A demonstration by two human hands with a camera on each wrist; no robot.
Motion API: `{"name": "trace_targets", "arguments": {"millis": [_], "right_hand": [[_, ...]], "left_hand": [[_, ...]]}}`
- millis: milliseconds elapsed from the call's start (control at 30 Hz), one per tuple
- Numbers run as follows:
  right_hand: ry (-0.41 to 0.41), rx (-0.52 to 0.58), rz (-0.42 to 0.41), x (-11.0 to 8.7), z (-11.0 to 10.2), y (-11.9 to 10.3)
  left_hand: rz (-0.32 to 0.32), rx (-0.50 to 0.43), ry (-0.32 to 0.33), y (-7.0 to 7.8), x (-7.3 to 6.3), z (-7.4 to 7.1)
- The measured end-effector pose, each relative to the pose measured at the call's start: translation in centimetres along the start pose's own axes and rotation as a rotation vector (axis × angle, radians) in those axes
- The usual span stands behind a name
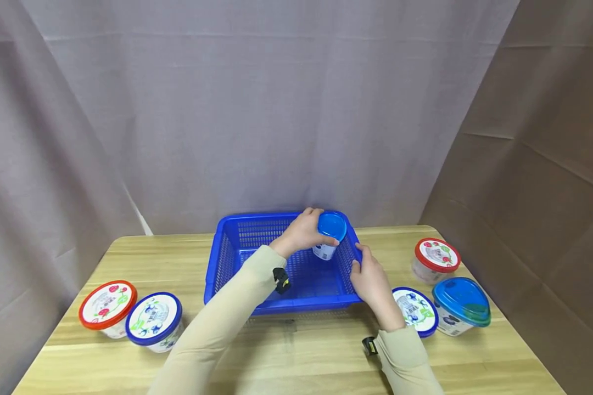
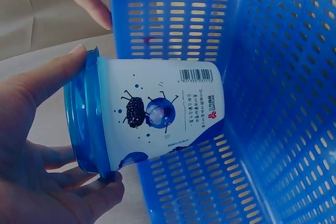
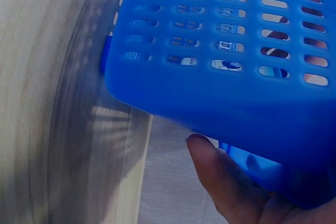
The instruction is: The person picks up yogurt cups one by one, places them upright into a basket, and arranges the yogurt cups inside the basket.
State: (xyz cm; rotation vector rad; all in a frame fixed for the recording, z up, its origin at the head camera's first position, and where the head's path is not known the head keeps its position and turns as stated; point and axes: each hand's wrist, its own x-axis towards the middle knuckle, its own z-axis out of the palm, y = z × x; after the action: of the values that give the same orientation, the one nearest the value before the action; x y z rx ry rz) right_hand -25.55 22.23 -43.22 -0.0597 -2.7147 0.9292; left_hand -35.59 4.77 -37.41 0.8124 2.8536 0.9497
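Note:
A blue plastic basket (image 1: 301, 303) with slotted walls stands on the table. Inside it, near the right wall, is a white yogurt tub (image 1: 324, 252) with a blue lid and printed berries. My left hand (image 1: 303, 230) grips this tub around its lid, thumb on one side and fingers on the other, as the left wrist view shows. Whether the tub's base touches the basket floor I cannot tell. On the basket's right rim, my right hand (image 1: 370, 277) holds the edge between thumb and fingers; its thumb (image 3: 207, 163) shows beside the rim in the right wrist view.
To the left stand a red-lidded tub (image 1: 107, 305) and a dark-blue-lidded tub (image 1: 154, 319). Close to my right forearm are another dark-blue-lidded tub (image 1: 415, 311), a blue-lidded tub (image 1: 461, 302) and a red-lidded tub (image 1: 436, 259). A grey curtain (image 1: 277, 109) hangs behind the table (image 1: 296, 351).

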Motion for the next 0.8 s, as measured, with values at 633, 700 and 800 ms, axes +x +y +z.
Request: {"name": "trace_targets", "arguments": {"millis": [633, 700, 800], "right_hand": [[0.021, -0.002, -0.011, -0.1, 0.05, -0.2], [0.025, 0.0, -0.012, -0.11, 0.04, -0.27], [0.025, 0.0, -0.016, -0.1, 0.01, -0.38]], "left_hand": [[-0.001, 0.073, -0.001, -0.2, 0.57, 1.02], [-0.007, 0.077, -0.001, -0.28, 0.64, 1.05], [-0.016, 0.079, -0.007, -0.45, 0.69, 1.1]]}}
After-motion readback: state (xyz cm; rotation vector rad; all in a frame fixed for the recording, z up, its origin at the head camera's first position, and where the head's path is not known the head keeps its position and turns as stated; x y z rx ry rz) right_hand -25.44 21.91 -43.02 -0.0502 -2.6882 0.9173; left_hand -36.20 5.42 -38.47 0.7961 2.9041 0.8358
